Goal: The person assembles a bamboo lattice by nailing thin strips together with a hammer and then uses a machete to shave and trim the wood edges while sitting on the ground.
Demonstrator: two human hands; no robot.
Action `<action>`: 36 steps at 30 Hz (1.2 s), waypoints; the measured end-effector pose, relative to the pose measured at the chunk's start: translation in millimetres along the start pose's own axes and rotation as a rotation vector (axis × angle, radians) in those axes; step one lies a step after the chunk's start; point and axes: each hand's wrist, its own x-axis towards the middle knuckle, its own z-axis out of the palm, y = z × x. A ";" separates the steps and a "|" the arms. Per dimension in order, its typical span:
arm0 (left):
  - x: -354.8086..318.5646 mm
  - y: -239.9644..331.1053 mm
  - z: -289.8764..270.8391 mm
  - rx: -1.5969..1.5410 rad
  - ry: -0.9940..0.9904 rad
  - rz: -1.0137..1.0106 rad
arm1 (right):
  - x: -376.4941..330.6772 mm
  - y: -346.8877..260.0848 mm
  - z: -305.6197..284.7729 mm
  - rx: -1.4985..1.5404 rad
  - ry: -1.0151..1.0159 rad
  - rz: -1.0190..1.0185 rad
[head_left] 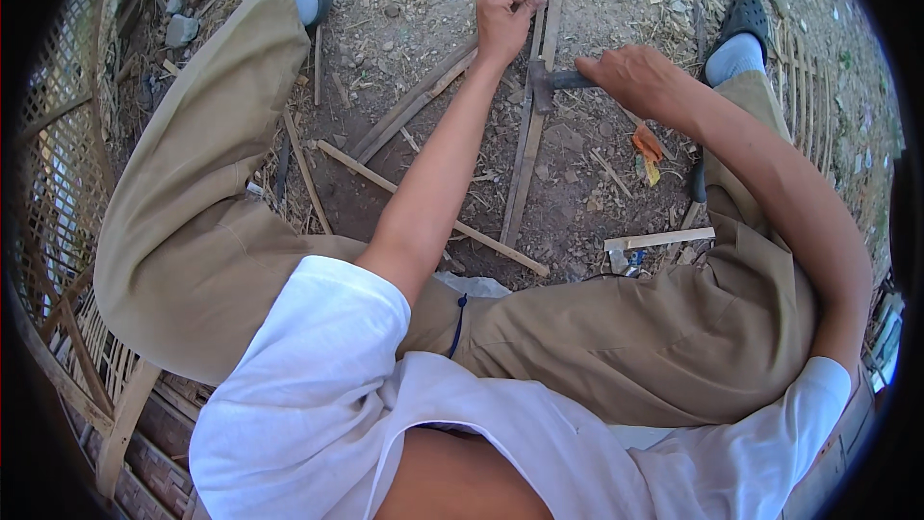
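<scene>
Bare dirt ground [592,169], scattered with stones, dry stalks and offcuts, is the work surface, lying between the person's spread legs. On it the right hand [635,80] is wrapped around the handle of a hammer [552,85], whose head lies over a pair of long wooden strips [526,164]; whether the metal touches the wood or hangs just above it I cannot tell. Near the far end of those strips the left hand [505,19] has its fingertips drawn together at their edge (anything as small as a nail pinched there would be too small to make out), so I cannot say what it grasps

To hammer well here, I would keep the left fingers clear of the head's path, press the strips flat so they cannot bounce on uneven soil, and use short, square taps, since wood this thin could split. A stone or board underneath would probably help

Farther out, a thin stick [433,209] slants below the left forearm, a short pale board [661,239] lies near the right leg, an orange scrap [647,143] sits below the right hand, and a woven lattice [58,135] stands at far left
</scene>
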 end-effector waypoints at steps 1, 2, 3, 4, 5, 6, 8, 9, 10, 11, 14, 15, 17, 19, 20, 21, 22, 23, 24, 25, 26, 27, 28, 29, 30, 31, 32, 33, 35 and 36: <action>0.9 1.1 4.6 -0.073 -0.001 -0.094 | -1.5 2.0 -0.1 0.000 -0.009 0.002; 1.9 1.0 6.5 -0.139 -0.005 -0.188 | 0.0 2.1 -1.0 0.005 -0.014 0.001; 3.5 0.8 8.4 -0.204 -0.008 -0.282 | 0.8 1.2 -1.7 0.004 -0.017 0.014; 5.8 0.0 9.4 -0.243 -0.015 -0.315 | 0.9 -0.5 -2.7 0.003 -0.021 0.026; 8.0 -0.6 10.2 -0.280 -0.022 -0.351 | 1.1 -1.2 -3.2 0.003 -0.025 0.038; 10.7 -1.5 10.8 -0.317 -0.029 -0.386 | 1.4 -0.9 -3.6 0.004 -0.018 0.027; 17.2 -2.2 12.9 -0.310 -0.025 -0.390 | -0.1 -0.5 -2.9 0.013 -0.012 0.015; 19.8 -1.6 14.4 -0.310 -0.029 -0.395 | -0.3 -0.4 -1.3 0.017 -0.019 0.023; 21.8 -1.1 15.4 -0.281 -0.041 -0.383 | -0.2 -0.5 0.4 0.022 -0.026 0.032; 21.1 -3.3 15.9 -0.270 -0.033 -0.389 | 1.1 0.4 0.6 0.024 -0.031 0.034; 19.1 -7.9 18.4 -0.246 0.013 -0.420 | -2.0 -2.2 -0.5 0.042 0.012 0.031; 18.7 -8.4 18.4 -0.237 0.025 -0.393 | -2.2 -1.8 -0.4 0.055 0.035 0.023; 17.1 -7.9 18.9 -0.223 0.044 -0.343 | -3.3 -1.7 -1.2 0.083 0.078 0.012; 19.8 -8.2 21.2 -0.242 0.018 -0.349 | -5.4 -1.8 -5.0 0.084 0.069 0.008; 19.0 -8.4 21.7 -0.252 0.006 -0.353 | -6.5 -2.6 -7.1 0.085 0.063 0.005; 19.7 -9.6 21.6 -0.271 0.005 -0.354 | -6.1 -3.3 -8.0 0.094 0.077 0.005; 21.8 -11.5 20.9 -0.289 0.004 -0.354 | -5.2 -4.3 -8.6 0.103 0.091 0.003; 23.9 -13.1 21.4 -0.313 -0.001 -0.352 | -6.4 -5.0 -8.9 0.110 0.105 0.009; 24.2 -14.4 19.8 -0.344 -0.063 -0.366 | -7.7 -5.0 -7.8 0.111 0.112 0.003; 22.4 -14.1 21.0 -0.346 -0.066 -0.361 | -8.5 -4.6 -6.3 0.112 0.119 -0.004; 22.2 -12.8 21.2 -0.346 -0.067 -0.353 | -8.3 -3.8 -5.2 0.112 0.130 -0.013; 22.1 -11.4 21.6 -0.346 -0.069 -0.346 | -8.0 -3.5 -4.9 0.120 0.117 -0.005; 22.2 -9.9 22.2 -0.307 -0.055 -0.322 | -7.5 -3.6 -5.1 0.128 0.103 0.004; 22.4 -9.9 21.7 -0.266 -0.037 -0.298 | -5.9 -3.7 -5.4 0.134 0.092 0.009; 22.5 -9.7 21.4 -0.226 -0.019 -0.273 | -4.6 -4.3 -5.6 0.142 0.072 0.022; 22.0 -9.2 21.1 -0.232 -0.008 -0.258 | -3.5 -5.0 -5.9 0.150 0.052 0.035; 20.9 -8.0 20.6 -0.237 0.004 -0.244 | -2.6 -5.4 -6.2 0.157 0.031 0.047; 20.0 -6.7 20.2 -0.243 0.016 -0.230 | -2.5 -5.5 -7.2 0.167 0.027 0.049; 18.7 -4.8 19.7 -0.207 0.004 -0.244 | -3.5 -5.7 -10.3 0.185 0.018 0.053; 18.3 -4.1 19.7 -0.189 -0.003 -0.252 | -4.4 -5.6 -10.7 0.190 0.037 0.045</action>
